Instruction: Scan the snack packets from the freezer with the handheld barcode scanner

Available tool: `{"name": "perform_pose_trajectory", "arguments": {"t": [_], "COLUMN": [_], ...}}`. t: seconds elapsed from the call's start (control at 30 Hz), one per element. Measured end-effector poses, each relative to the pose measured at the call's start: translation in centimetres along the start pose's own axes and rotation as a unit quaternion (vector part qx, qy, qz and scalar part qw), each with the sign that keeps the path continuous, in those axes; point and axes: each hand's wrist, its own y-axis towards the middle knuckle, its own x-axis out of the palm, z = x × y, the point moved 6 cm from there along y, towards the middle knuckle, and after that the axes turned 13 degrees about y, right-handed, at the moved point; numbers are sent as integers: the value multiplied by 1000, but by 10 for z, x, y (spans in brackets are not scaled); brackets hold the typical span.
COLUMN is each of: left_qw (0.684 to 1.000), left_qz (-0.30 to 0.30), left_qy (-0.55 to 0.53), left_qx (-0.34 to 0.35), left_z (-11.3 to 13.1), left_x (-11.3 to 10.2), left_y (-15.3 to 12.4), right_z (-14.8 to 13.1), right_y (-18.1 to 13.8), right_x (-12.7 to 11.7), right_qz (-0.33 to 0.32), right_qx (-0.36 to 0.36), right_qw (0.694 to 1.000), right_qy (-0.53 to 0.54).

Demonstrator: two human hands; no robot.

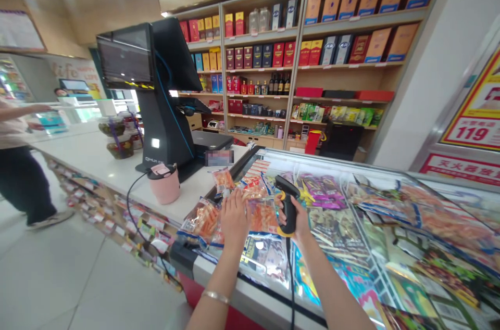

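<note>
My right hand (299,218) is closed around the handle of a black barcode scanner (287,200) with a yellow trigger, its head pointing left over the packets. My left hand (234,215) lies on orange snack packets (207,218) spread on the glass lid of a chest freezer (351,163), fingers together and pressing down on one packet. A thin bracelet sits on my left wrist. The scanner's black cable hangs down along my right forearm.
A black checkout terminal (156,90) with two screens stands on the white counter (94,155), with a pink cup (164,183) beside it. Shelves (297,54) of boxed goods and bottles fill the back wall. Another person (17,163) stands at far left by the counter.
</note>
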Motion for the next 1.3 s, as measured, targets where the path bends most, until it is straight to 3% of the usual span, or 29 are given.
{"name": "perform_pose_trajectory", "arguments": {"t": [0.23,0.43,0.6,0.9,1.13,1.3], "left_qw": [1000,999,998,997,995,992], "left_qz": [0,-35,-49,-57,-28,-10], "left_qy": [24,-3,-15,-29,-61,-95], "left_qx": [0,-16,22,34,71,85], "left_z": [4,-8,-6,1,18,56], "left_x": [-1,10,9,8,-1,-18], "left_y": [4,7,7,6,17,35], "right_z": [0,5,10,-1,-48,-99], "right_y": [1,1,0,0,-18,-52], "right_x": [1,-5,-6,-1,33,49], "right_qz": [0,20,22,41,43,26], "right_qx": [-7,8,43,-17,-113,-140], "right_qw": [1000,1000,999,999,993,989], "right_qy": [4,-7,-15,5,-11,-40]}}
